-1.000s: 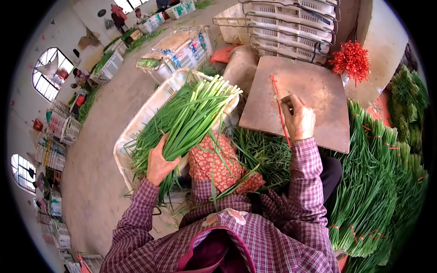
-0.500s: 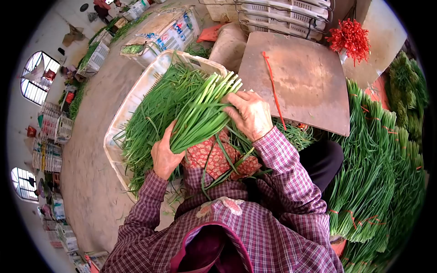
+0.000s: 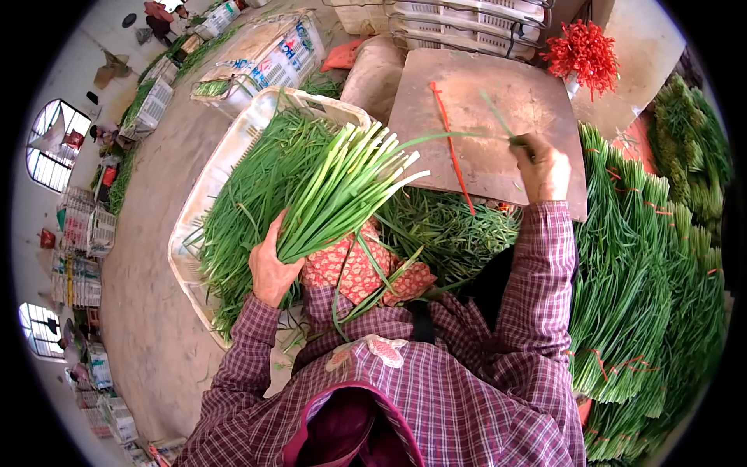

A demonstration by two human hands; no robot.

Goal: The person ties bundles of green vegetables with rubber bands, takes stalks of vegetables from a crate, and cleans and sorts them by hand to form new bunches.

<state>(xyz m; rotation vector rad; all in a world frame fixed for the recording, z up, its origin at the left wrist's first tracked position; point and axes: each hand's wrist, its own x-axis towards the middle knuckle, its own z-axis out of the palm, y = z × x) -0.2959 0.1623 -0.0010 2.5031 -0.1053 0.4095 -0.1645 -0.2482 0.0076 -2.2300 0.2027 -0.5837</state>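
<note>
My left hand (image 3: pixel 272 266) is wrapped round a bunch of long green stalks (image 3: pixel 327 194) with pale ends pointing up and right. The bunch lies over a white basket (image 3: pixel 187 241) heaped with loose green stalks (image 3: pixel 241 171). Over the brown board (image 3: pixel 498 86), my right hand (image 3: pixel 538 162) pinches a thin green leaf (image 3: pixel 459 135) that stretches from near the bunch's pale ends. A red tie (image 3: pixel 450 144) lies on the board, left of my right hand. Red patterned cloth (image 3: pixel 350 268) covers my leg below the bunch.
Tied green bundles (image 3: pixel 622 288) are piled at the right. Red ties (image 3: pixel 582 58) stand in a holder behind the board, near stacked white crates (image 3: pixel 475 27). Loose greens (image 3: pixel 451 233) lie under the board's front edge. A wrapped crate (image 3: pixel 272 50) stands at the back, with people (image 3: pixel 159 19) beyond.
My right hand went from the board to the bunch, then moved back right over the board with a green leaf. My left hand kept hold of the bunch. The view has shifted slightly.
</note>
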